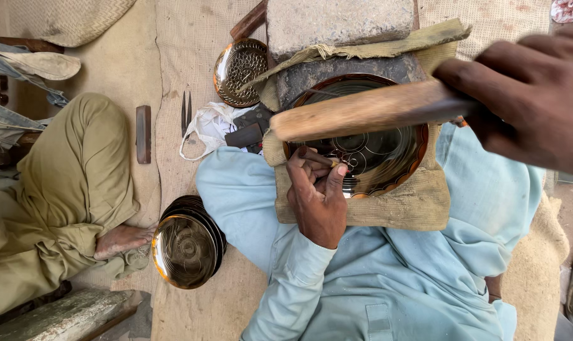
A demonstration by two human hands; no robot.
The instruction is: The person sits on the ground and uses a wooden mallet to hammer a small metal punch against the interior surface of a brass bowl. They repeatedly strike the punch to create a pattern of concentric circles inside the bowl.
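Note:
A round engraved metal plate (378, 158) lies on a burlap pad (412, 202) over my lap. My left hand (318, 192) pinches a small chisel (318, 156) with its tip against the plate's left side. My right hand (532, 95) is raised at the upper right and grips a wooden mallet (362, 113), whose handle crosses above the plate.
A stack of shiny plates (186, 243) sits on the matting at my left. Another engraved plate (239, 69) leans near a stone block (337, 25). Scissors (186, 112), a white bag (210, 126) and a small wooden block (143, 134) lie nearby. Another person's leg and bare foot (119, 239) rest at the left.

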